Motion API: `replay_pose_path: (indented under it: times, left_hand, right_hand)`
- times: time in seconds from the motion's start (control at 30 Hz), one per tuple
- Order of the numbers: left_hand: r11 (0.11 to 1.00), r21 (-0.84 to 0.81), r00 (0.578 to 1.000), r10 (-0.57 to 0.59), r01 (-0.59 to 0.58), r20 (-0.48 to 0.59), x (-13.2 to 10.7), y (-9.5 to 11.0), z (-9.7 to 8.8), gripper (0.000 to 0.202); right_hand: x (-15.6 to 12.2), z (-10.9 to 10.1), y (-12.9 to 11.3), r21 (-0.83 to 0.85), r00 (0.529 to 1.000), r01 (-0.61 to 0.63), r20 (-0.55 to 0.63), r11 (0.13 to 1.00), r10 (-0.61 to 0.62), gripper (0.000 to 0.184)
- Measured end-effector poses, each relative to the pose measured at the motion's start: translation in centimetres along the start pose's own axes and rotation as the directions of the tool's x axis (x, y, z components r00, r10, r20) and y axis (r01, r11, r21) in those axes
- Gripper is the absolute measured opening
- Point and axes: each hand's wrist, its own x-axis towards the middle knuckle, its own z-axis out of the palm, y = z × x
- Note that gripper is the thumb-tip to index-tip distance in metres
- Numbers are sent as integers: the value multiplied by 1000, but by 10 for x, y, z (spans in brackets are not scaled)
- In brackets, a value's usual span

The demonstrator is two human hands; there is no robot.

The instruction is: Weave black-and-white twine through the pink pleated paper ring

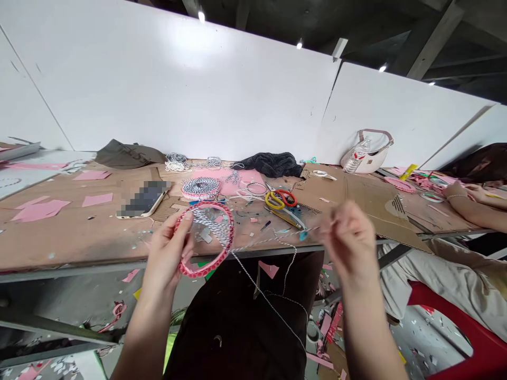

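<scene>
A pink ring with a notched edge (231,232) is at the centre-left of the frame, raised just above the front edge of the tabletop (87,237) and tilted. Black-and-white cord (213,228) crosses its opening in several strands. The left hand (170,243) has its grip closed on the ring's left side, thumb on the near face. From the ring's lower right the cord runs to the right hand (349,240), right of centre; that grip appears pinched on the cord, though the fingers are motion-blurred. A loose length hangs in front of the dark-clothed lap (233,316). Beyond the ring, near centre, lie a cord-covered disc (200,187) and scissors with yellow and red handles (282,197). A smartphone (146,200) lies centre-left, with pink paper pieces (97,199) farther left. Along the rear are a dark cap (127,154), a black cloth (273,164), a clear bottle (357,157) and a handbag (375,159). Corrugated cardboard (364,200) covers the right-hand section. Another person's forearm (471,208) enters at the right edge; a red seat (467,364) stands lower right.
</scene>
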Motion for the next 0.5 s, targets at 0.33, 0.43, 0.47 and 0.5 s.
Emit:
replay_pose_path:
  times: [0.33,0.43,0.47,0.5]
  left_hand:
    - [992,-122,992,5,-20,-126,-3,30,-45,16]
    - [979,-205,992,-41,15,-119,-5,36,-49,11]
    - [971,-237,992,-57,28,-115,-6,38,-49,14]
    - [962,-269,991,-73,41,-111,-8,40,-47,21]
  right_hand:
    - [127,-114,-51,-282,907,24,-397,959,-139,27]
    - [154,-137,-32,-461,892,-26,-411,887,-188,35]
    - [161,-142,-24,-521,891,-43,-406,853,-203,34]
    - [166,-145,-15,-575,894,-65,-397,816,-209,31]
